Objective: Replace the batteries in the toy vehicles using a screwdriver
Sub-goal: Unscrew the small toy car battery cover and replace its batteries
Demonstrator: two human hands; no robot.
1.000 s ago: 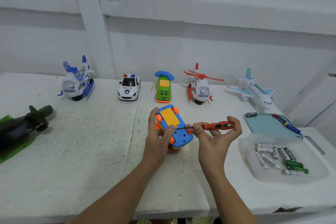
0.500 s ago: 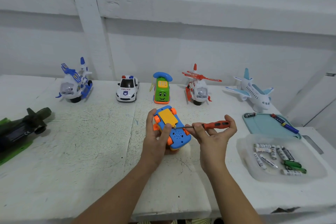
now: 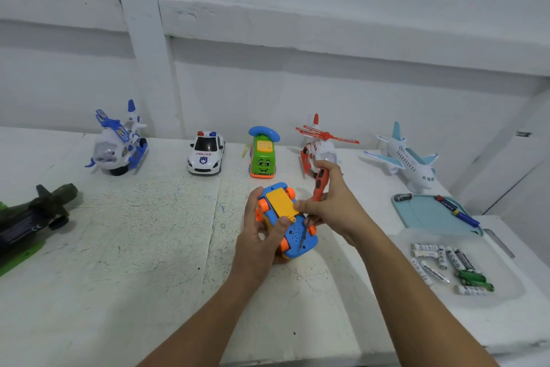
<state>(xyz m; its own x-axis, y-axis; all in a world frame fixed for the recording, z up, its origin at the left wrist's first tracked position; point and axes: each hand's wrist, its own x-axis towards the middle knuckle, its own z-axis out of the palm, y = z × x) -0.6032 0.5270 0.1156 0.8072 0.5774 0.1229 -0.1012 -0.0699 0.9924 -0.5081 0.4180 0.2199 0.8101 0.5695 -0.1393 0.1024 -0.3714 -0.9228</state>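
1. Right hand (image 3: 333, 203) grips the red-handled screwdriver (image 3: 320, 185), fingers curled round the handle. Its index fingertip (image 3: 299, 206) touches the right edge of the yellow battery cover (image 3: 279, 203).
2. Left hand (image 3: 259, 238) holds the blue toy car (image 3: 293, 234) wheels-up, with its thumb pressed by the cover's near end and its fingers wrapped round the far-left side. The car is mid-table, near of the green phone car (image 3: 262, 158).
3. The screwdriver's long axis runs steeply from the handle, far and right, down to the tip, near and left. The tip hangs over the blue speaker-holed underside, just near and right of the cover's small tab (image 3: 293, 219). I cannot tell whether it touches the plastic.
4. The cover's long axis runs far-left to near-right, so the tab lies between the left thumb and the shaft. The right hand is the nearer one to it. I judge the coming move to be either setting the tip on the tab's screw or prising the cover up with that index finger; the screw is too small to make out.
5. Bare table (image 3: 119, 277) lies to the left and near. On the right, the clear tub (image 3: 506, 253) of batteries (image 3: 440, 259) and the teal tray (image 3: 428, 215) sit well apart from the hands. The red helicopter (image 3: 315, 152) stands just beyond the handle and is likeliest to be knocked.
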